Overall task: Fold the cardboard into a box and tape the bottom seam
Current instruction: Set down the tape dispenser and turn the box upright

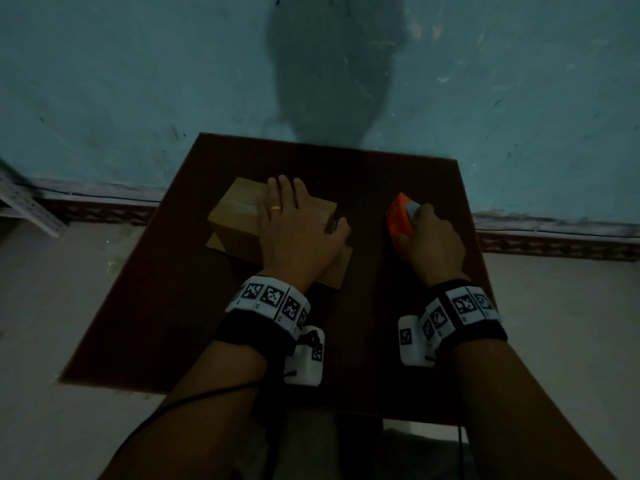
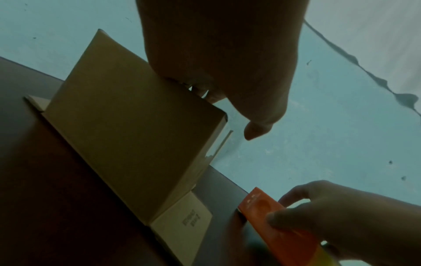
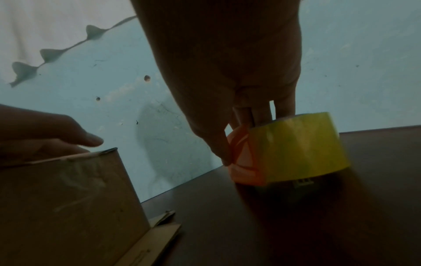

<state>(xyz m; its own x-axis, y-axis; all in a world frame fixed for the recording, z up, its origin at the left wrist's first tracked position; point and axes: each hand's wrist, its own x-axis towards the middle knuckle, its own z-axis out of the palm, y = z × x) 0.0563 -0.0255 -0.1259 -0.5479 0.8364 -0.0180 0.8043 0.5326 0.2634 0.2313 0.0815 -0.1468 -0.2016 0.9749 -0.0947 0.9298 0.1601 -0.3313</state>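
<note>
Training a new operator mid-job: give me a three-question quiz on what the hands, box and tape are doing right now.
1. True or false: the left hand lies flat on top of the cardboard box.
2. What does the right hand hold? A) scissors B) the orange tape dispenser C) a marker
3. Fill in: the box's lower flaps lie spread on the ___.

Key: 1 true; 2 B; 3 table. Tape shows along the box's top seam.

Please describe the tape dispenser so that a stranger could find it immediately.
On the dark brown table, look right of the cardboard box. The right hand grips the tape dispenser, the only orange thing there, carrying a yellowish tape roll.
</note>
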